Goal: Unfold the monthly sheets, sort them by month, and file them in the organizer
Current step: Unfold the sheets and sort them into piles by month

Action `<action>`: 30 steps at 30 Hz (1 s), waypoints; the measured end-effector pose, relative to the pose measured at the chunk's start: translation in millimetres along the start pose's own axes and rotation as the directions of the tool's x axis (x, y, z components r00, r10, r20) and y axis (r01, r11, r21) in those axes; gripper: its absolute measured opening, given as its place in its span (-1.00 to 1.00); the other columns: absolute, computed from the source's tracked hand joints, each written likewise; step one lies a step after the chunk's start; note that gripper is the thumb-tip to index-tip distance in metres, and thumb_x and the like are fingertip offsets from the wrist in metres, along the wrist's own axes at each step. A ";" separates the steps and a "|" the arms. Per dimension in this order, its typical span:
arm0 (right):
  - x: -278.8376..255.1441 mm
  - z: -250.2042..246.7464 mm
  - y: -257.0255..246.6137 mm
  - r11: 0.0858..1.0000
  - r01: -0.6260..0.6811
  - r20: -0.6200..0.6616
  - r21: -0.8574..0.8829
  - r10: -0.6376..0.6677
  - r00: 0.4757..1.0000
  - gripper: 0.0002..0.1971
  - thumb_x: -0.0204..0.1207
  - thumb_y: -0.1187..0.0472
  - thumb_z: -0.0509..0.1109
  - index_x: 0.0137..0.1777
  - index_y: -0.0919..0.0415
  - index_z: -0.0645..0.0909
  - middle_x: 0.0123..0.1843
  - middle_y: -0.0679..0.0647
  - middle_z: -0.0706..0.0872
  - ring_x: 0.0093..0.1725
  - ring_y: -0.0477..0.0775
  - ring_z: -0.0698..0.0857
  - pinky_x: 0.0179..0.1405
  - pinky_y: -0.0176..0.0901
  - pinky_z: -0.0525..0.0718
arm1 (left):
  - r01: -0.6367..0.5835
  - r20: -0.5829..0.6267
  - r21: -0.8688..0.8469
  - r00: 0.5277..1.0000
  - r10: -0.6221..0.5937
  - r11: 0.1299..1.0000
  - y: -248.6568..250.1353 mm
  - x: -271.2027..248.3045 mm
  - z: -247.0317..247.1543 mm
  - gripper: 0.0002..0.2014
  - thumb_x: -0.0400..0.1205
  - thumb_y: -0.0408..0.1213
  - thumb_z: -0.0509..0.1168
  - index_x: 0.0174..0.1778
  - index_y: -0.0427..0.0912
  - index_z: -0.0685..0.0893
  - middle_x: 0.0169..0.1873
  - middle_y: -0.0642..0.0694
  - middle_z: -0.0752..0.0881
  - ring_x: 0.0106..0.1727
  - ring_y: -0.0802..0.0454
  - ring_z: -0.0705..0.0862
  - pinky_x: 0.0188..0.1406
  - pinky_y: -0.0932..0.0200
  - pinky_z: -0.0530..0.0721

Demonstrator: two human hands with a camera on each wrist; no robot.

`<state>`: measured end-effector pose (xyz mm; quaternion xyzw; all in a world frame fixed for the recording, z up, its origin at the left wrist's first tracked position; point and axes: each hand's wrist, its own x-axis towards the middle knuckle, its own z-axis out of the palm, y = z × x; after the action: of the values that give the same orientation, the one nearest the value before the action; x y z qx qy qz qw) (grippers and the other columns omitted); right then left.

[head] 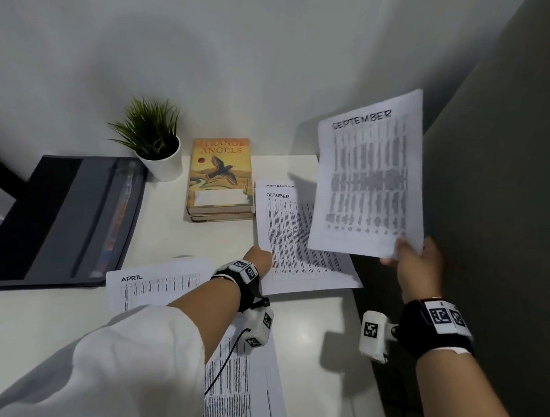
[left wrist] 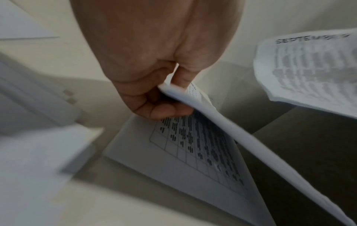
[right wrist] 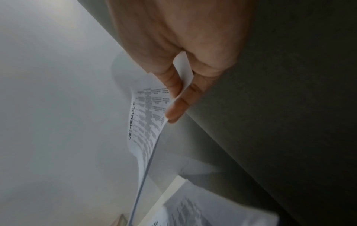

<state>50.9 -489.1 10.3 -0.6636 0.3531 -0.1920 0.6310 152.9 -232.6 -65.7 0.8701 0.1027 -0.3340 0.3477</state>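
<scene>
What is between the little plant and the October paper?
A stack of books, the yellow Strange Angels book on top, sits between the white-potted green plant and the white October sheet, in the head view.

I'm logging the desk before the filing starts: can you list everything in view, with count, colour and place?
September sheet: 1, white, held in the air at right.
October sheet: 1, white, on the desk, its left edge lifted; it lies on the December sheet.
December sheet: 1, white, mostly covered.
April sheet: 1, white, near the organizer.
Unread sheet: 1, white, under the left forearm.
Organizer: 1, dark grey, open, at left.
Books: 2 stacked, top one orange, at the back.
Potted plant: 1, green in a white pot, beside the books.
Desk: 1, white.
Left hand: pinches the October sheet's edge.
Right hand: pinches the September sheet's lower corner.
</scene>
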 end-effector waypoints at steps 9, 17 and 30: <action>-16.6 17.8 53.5 0.985 -0.158 0.111 -0.072 0.166 0.980 -0.79 0.58 0.34 0.27 -0.03 -0.01 0.62 -0.05 0.02 0.79 -0.18 0.07 0.80 -0.30 -0.11 0.77 | 0.035 0.049 -0.015 0.998 -0.034 0.999 -1.2 -0.6 10.0 -0.68 0.73 -0.43 0.13 0.40 -0.42 0.48 0.36 -0.31 0.58 0.39 -0.24 0.54 0.09 0.14 0.49; -30.4 8.2 92.1 0.921 -0.379 0.190 -0.087 0.389 0.901 -0.81 0.60 0.40 0.29 0.02 0.12 0.65 -0.09 0.03 0.80 -0.23 0.10 0.81 -0.45 -0.18 0.71 | 0.084 0.002 -0.222 0.996 -0.086 0.971 -5.5 -10.2 8.4 -0.60 0.70 -0.38 0.09 0.45 -0.44 0.39 0.31 -0.41 0.58 0.23 -0.31 0.64 0.07 -0.01 0.64; -34.2 16.4 111.6 0.879 -0.445 0.176 -0.171 0.472 0.864 -0.78 0.57 0.47 0.29 -0.05 0.13 0.64 -0.03 0.09 0.76 -0.09 0.19 0.75 -0.55 -0.22 0.66 | -0.042 0.034 0.037 0.999 0.040 0.998 -21.4 -28.0 -7.3 -0.70 0.65 -0.38 0.21 -0.42 -0.18 0.41 -0.41 -0.06 0.45 -0.23 -0.04 0.53 -0.18 0.17 0.46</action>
<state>14.0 -448.2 -93.9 -0.6151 0.4425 0.0582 0.6499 126.6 -210.4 -55.0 0.8728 0.0727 -0.3430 0.3395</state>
